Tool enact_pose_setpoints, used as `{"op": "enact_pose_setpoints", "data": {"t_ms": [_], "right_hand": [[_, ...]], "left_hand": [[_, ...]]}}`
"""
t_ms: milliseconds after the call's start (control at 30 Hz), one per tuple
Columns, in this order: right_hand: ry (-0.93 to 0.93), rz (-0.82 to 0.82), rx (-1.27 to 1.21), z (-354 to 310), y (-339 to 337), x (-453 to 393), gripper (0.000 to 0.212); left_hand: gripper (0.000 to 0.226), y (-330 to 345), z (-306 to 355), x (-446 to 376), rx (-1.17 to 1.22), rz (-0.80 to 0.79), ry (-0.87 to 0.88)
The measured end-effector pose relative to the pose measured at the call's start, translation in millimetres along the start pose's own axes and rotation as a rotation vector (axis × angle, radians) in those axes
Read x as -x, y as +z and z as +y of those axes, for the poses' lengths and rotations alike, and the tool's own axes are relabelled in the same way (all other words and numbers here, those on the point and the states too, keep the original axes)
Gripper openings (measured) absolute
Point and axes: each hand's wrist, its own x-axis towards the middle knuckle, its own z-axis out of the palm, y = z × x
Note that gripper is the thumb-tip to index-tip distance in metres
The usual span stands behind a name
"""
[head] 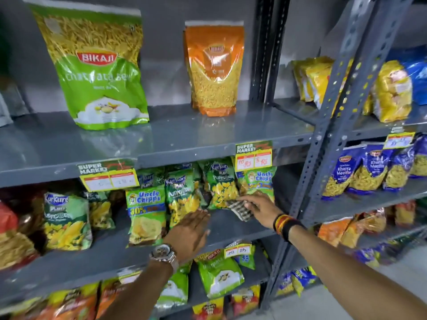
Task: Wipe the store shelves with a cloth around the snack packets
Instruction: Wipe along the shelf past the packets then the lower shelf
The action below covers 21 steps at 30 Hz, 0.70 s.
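My right hand (258,207) presses a dark checked cloth (240,210) flat on the grey middle shelf (231,229), just in front of green puffcorn packets (221,185). A little to the left, my left hand (189,232), with a watch on its wrist, hovers with fingers spread over the same shelf. It is beside an Uncle Chipps packet (145,215) and another puffcorn packet (182,197), and I cannot tell whether it touches them. More Kurkure packets (67,220) stand further left on this shelf.
The upper shelf (184,137) carries a big green Bikaji bag (99,65) and an orange pouch (215,68). Yellow price tags (253,155) hang from its edge. A perforated steel upright (323,146) divides off a right-hand rack with blue packets (360,172). Lower shelves hold more packets.
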Motion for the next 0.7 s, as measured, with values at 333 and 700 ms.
{"op": "enact_pose_setpoints", "data": {"t_ms": [333,700], "right_hand": [[-0.027,-0.061,0.157,24.4,114.7,-37.5,0.040],[-0.032,-0.228,0.340,47.4,150.3,-21.8,0.057]], "left_hand": [[0.059,113.8,-9.0,8.3,-0.020,0.019,-0.168],[0.062,138.3,-7.9,16.1,-0.041,-0.055,-0.325]]}}
